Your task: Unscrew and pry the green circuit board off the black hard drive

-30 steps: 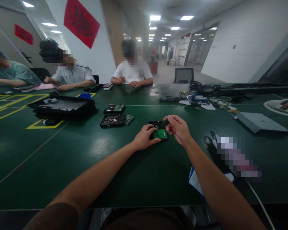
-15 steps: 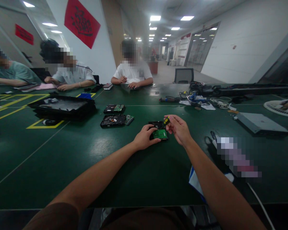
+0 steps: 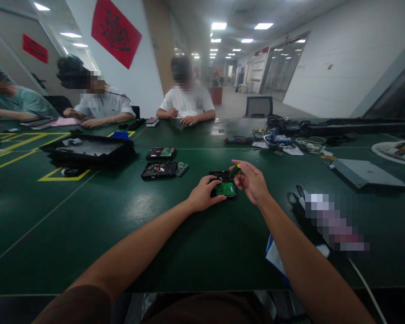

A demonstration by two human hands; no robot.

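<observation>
A hard drive (image 3: 225, 189) with a green circuit board facing up lies on the dark green table (image 3: 175, 243). My left hand (image 3: 205, 193) grips its left side, thumb along the near edge and fingers over the far part. My right hand (image 3: 251, 180) is closed around a green and yellow screwdriver (image 3: 236, 170), tilted above the drive's right half. The screwdriver's tip is too small to make out. Left of the drive lie an opened black hard drive (image 3: 158, 170), a loose circuit board (image 3: 182, 168) and another hard drive (image 3: 160, 153).
Black trays (image 3: 87, 150) are stacked at the left. To the right lie a grey metal box (image 3: 369, 173), a blurred-out elongated object (image 3: 335, 222) with a cable, and tangled cables (image 3: 278, 139). Several people sit across the table, one (image 3: 185, 101) directly opposite.
The fingers of my right hand have shifted and straightened around the screwdriver, whose handle has turned a little. My left hand and the hard drive stay in place.
</observation>
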